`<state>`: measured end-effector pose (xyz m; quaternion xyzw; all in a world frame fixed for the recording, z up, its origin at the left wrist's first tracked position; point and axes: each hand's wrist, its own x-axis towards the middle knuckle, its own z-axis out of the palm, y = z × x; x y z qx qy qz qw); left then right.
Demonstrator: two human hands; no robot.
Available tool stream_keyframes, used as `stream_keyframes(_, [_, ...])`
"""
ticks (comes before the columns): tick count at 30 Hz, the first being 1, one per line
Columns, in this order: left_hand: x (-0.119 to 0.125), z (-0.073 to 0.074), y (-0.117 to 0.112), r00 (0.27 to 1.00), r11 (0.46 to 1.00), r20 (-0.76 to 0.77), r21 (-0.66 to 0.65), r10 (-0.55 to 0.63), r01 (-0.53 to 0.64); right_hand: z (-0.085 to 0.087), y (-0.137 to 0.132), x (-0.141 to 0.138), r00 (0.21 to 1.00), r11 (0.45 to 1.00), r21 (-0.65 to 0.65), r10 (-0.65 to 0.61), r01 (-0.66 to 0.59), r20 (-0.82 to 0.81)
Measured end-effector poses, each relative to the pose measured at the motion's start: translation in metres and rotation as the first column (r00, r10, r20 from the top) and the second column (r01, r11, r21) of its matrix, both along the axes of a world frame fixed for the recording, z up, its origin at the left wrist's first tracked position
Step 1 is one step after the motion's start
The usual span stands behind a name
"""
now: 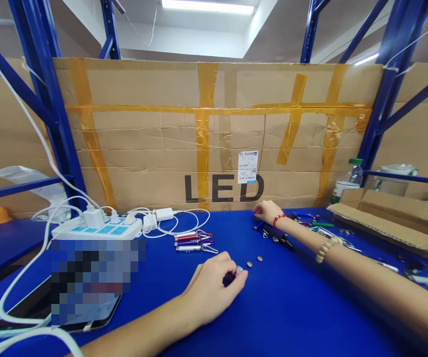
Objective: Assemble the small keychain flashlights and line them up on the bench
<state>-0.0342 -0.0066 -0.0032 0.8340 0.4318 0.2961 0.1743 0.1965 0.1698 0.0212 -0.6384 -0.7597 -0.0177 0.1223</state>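
Observation:
My left hand (214, 285) rests low over the blue table, thumb and fingers closed on a small clear, shiny piece (239, 270). Just beyond its fingertips lie two small round metal discs that look like button cells (249, 264). My right hand (268, 212) reaches to the back of the table with curled fingers; what they hold, if anything, is hidden. Beneath and beside that hand is a loose pile of dark pieces with metal clips (273, 235). Several slim metal tubes with carabiner clips (193, 242), in red, purple and silver, lie in a row left of centre.
A white power strip (98, 229) with chargers and cables stands at the left, behind a tablet (106, 312). An open cardboard box (385, 223), a bottle (348, 181) and more small parts (381, 263) are at the right. A large cardboard sheet (154, 148) closes off the back.

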Motion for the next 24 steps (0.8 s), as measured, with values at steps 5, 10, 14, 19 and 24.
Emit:
stream_keyframes(5, [0.0,-0.001,0.002,1.0,1.0,-0.002,-0.001,0.005,-0.005,-0.004,-0.039,-0.012,0.972,0.968,0.133,0.224,-0.213,-0.073])
stream_keyframes(10, [0.001,0.002,0.004,0.996,0.994,0.08,-0.106,0.028,-0.02,-0.016,-0.083,-0.028,0.868,0.885,0.117,0.465,-0.45,-0.177])
stream_keyframes(14, [0.003,0.005,0.005,0.984,0.975,0.162,-0.221,0.068,-0.03,-0.019,-0.106,-0.029,0.815,0.846,0.126,0.533,-0.518,-0.226])
stream_keyframes(19, [0.004,0.004,0.007,0.982,0.969,0.172,-0.247,0.074,-0.029,-0.012,-0.122,-0.023,0.762,0.777,0.141,0.629,-0.613,-0.154])
stream_keyframes(24, [0.005,0.003,0.01,0.989,0.964,0.126,-0.263,0.077,-0.042,-0.014,-0.128,-0.021,0.73,0.736,0.113,0.677,-0.667,-0.093])
